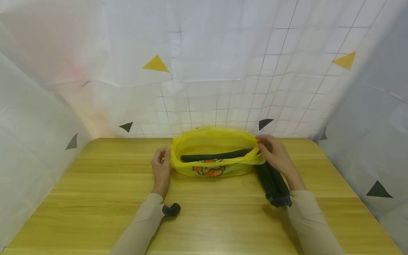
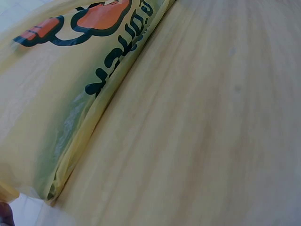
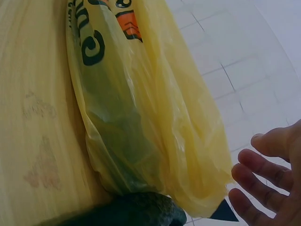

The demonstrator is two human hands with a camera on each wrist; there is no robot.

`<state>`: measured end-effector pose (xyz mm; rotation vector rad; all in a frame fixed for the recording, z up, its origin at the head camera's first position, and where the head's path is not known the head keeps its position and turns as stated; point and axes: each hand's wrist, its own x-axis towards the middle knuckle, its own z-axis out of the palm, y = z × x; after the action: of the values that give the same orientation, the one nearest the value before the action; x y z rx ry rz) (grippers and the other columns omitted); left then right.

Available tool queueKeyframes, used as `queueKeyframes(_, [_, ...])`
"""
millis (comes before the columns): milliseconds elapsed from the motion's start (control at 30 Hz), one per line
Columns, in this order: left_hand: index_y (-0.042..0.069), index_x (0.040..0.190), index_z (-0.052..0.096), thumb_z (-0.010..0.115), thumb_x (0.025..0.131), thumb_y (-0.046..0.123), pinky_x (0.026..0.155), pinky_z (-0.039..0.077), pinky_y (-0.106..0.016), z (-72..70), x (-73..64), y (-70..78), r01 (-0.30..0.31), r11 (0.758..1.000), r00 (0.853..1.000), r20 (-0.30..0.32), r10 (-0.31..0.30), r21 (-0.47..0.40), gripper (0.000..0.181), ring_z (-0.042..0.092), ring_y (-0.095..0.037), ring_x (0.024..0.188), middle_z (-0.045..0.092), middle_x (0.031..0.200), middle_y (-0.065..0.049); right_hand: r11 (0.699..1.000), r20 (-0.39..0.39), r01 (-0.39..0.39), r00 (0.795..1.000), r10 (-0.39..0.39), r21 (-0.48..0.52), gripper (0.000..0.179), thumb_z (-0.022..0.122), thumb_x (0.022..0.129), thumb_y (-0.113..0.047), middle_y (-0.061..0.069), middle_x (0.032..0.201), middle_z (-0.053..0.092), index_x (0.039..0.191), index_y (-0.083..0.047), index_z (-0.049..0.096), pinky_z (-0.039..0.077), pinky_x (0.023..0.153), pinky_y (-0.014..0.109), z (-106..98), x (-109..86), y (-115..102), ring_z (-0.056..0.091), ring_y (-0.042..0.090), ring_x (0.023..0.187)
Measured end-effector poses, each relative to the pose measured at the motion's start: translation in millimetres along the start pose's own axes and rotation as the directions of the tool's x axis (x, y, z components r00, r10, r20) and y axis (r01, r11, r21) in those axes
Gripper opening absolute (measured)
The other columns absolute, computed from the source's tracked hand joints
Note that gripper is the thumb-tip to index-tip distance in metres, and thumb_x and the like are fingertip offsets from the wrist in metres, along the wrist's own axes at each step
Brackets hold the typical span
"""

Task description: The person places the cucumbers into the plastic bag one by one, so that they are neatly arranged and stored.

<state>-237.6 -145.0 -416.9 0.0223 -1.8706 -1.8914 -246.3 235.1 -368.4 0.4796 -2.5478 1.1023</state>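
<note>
A yellow plastic bag (image 1: pixel 223 170) with an orange and black print stands on the table, its mouth gaping upward. Inside lies a long dark green cucumber (image 1: pixel 220 155); its lower side is hidden by the bag's front wall. My left hand (image 1: pixel 161 170) pinches the bag's left edge; only a fingertip shows in the left wrist view. At the right rim is my right hand (image 1: pixel 277 156), its fingers loosely bent and thumb apart, fingertips at the plastic (image 3: pixel 188 155). Below that hand, dark cucumbers (image 1: pixel 267 179) lie outside the bag; one cucumber's end (image 3: pixel 146 207) shows close to the bag.
The wooden table (image 1: pixel 95 198) extends around the bag on both sides and in front. White sheets with grid lines (image 1: pixel 204 88) hang behind it and at both sides. Black wrist cameras (image 1: pixel 172 209) are worn below both hands, the right one close to the cucumbers.
</note>
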Motion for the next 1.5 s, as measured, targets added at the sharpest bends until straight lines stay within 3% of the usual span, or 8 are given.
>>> queueKeyframes(167, [-0.001,0.109,0.063,0.056,0.096,0.02,0.067,0.042,-0.017,-0.4,0.5,-2.2,0.012,1.0,1.0,0.005,-0.012,-0.003,0.026,0.053,-0.005,0.08,0.057,0.087,0.006,0.999,-0.013,-0.031,0.999,0.031,-0.014,0.033,0.051,0.098,-0.015,0.021,0.117,0.06,0.128,-0.003,0.052,0.045,0.088,0.053,-5,-1.3,0,0.057,0.035,0.105])
queueKeyframes(400, [0.006,0.108,0.065,0.057,0.095,0.029,0.067,0.042,-0.016,-0.1,7.6,-26.7,0.019,0.999,1.0,-0.017,-0.019,-0.026,0.027,0.054,-0.007,0.082,0.058,0.089,0.005,0.999,-0.015,-0.053,0.998,0.053,-0.005,0.033,0.05,0.098,-0.015,0.021,0.119,0.059,0.128,-0.002,0.052,0.045,0.089,0.054,-9,-2.4,3,0.055,0.036,0.107])
queueKeyframes(600, [0.007,0.105,0.065,0.057,0.094,0.032,0.064,0.041,-0.017,1.5,7.2,-30.9,-0.026,1.0,0.999,-0.045,0.025,-0.015,0.028,0.053,-0.007,0.078,0.058,0.086,0.005,0.997,-0.007,-0.079,0.997,0.079,0.002,0.034,0.048,0.099,-0.016,0.021,0.12,0.057,0.13,-0.002,0.05,0.044,0.092,0.057,-12,-3.2,9,0.053,0.038,0.11])
queueKeyframes(767, [0.008,0.105,0.065,0.057,0.094,0.032,0.064,0.041,-0.017,1.7,6.9,-31.3,-0.024,1.0,0.999,-0.045,0.023,-0.015,0.027,0.053,-0.007,0.078,0.058,0.085,0.005,0.996,0.0,-0.092,0.996,0.092,0.011,0.034,0.046,0.1,-0.017,0.021,0.121,0.057,0.13,-0.002,0.05,0.043,0.092,0.058,-16,-3.9,13,0.053,0.039,0.111])
queueKeyframes(967, [0.006,0.107,0.065,0.057,0.095,0.028,0.066,0.041,-0.016,0.0,7.3,-27.3,0.01,1.0,1.0,-0.024,-0.011,-0.025,0.026,0.053,-0.006,0.079,0.058,0.086,0.006,0.991,0.0,-0.133,0.991,0.133,-0.017,0.034,0.046,0.1,-0.019,0.023,0.12,0.056,0.13,-0.002,0.049,0.044,0.092,0.057,-21,-5.9,18,0.054,0.042,0.11])
queueKeyframes(1200, [0.0,0.109,0.063,0.055,0.096,0.02,0.066,0.041,-0.017,-0.3,-0.3,-1.9,0.02,1.0,1.0,0.004,-0.02,-0.018,0.025,0.052,-0.006,0.079,0.056,0.085,0.007,0.966,0.052,-0.255,0.965,0.258,-0.051,0.044,0.043,0.1,-0.031,0.027,0.127,0.051,0.135,-0.004,0.045,0.048,0.083,0.055,-31,-9.8,21,0.05,0.046,0.112])
queueKeyframes(1500, [0.002,0.108,0.064,0.055,0.096,0.02,0.066,0.042,-0.017,-0.5,-1.1,-0.4,0.018,1.0,1.0,0.006,-0.018,-0.022,0.024,0.053,-0.007,0.08,0.057,0.086,0.005,0.943,0.075,-0.329,0.94,0.333,-0.057,0.047,0.043,0.1,-0.034,0.027,0.128,0.049,0.137,-0.004,0.043,0.048,0.084,0.053,-33,-11.3,29,0.05,0.046,0.113])
